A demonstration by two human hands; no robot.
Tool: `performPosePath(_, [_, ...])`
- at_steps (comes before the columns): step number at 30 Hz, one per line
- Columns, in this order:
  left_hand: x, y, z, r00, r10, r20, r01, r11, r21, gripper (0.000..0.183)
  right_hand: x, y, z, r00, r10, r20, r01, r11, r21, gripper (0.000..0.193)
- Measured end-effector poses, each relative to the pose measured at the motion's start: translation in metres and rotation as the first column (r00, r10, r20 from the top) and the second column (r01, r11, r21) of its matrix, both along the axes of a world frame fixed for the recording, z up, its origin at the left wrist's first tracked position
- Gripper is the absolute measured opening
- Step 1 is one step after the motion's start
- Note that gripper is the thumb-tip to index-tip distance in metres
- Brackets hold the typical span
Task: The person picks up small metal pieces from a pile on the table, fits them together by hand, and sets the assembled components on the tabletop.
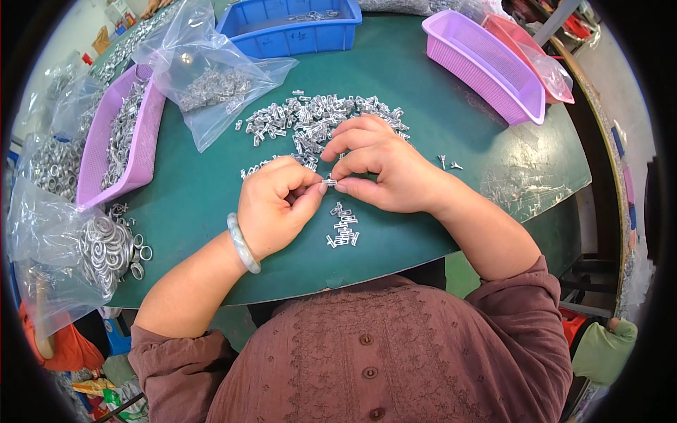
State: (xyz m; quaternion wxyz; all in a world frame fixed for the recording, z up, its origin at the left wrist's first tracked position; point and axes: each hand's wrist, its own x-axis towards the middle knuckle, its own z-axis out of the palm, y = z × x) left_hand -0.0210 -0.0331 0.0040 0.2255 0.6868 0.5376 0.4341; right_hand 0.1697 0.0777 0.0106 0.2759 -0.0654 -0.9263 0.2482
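Between my two hands a small silvery metal fitting (328, 182) is pinched over the green tabletop. My left hand (276, 201), with a pale bangle (243, 243) at its wrist, grips one end with thumb and forefinger. My right hand (381, 168) pinches the other end, its remaining fingers curled above. Just beyond my fingers spreads a loose pile of similar small metal fittings (310, 116). Nearer to me lies a small cluster of them (345, 229), below the held one. Fingertips partly cover the held fitting, so its exact shape is hard to tell.
A lilac basket (88, 173) of metal parts stands at left, beside a clear bag (211, 88) of small pieces. Metal rings (106, 247) spill from another bag. At the back are a blue bin (289, 39) and another lilac basket (458, 67). Two small parts (448, 163) lie right.
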Motion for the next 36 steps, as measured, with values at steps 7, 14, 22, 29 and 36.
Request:
performPosePath(7, [0.001,-0.0007,-0.0013,1.0,-0.02,-0.016,0.02,1.0,-0.007,0.006,-0.0021,-0.002,-0.0008,0.999,-0.027,-0.022,0.028,0.999,0.019,0.007])
performPosePath(14, [-0.0011,-0.0009,-0.0012,0.997,-0.056,-0.05,0.056,0.998,0.0,0.009,-0.0026,-0.0035,0.0005,0.999,-0.051,-0.008,0.052,0.994,0.096,0.007])
performPosePath(22, [-0.0015,-0.0001,-0.0025,0.997,-0.051,-0.061,0.051,0.999,0.0,0.006,-0.0023,-0.0039,0.0013,0.999,-0.037,-0.003,0.037,0.993,0.112,0.01])
performPosePath(29, [-0.0021,0.0013,-0.0016,0.999,-0.013,-0.03,0.012,0.999,-0.036,0.004,-0.001,-0.0009,0.0008,0.999,-0.045,0.0,0.045,0.996,0.081,0.016])
performPosePath(36, [-0.0045,0.0041,-0.0005,0.998,-0.057,0.006,0.057,0.998,-0.015,0.007,-0.0013,-0.0014,0.0015,0.999,-0.043,-0.015,0.044,0.998,0.048,0.017])
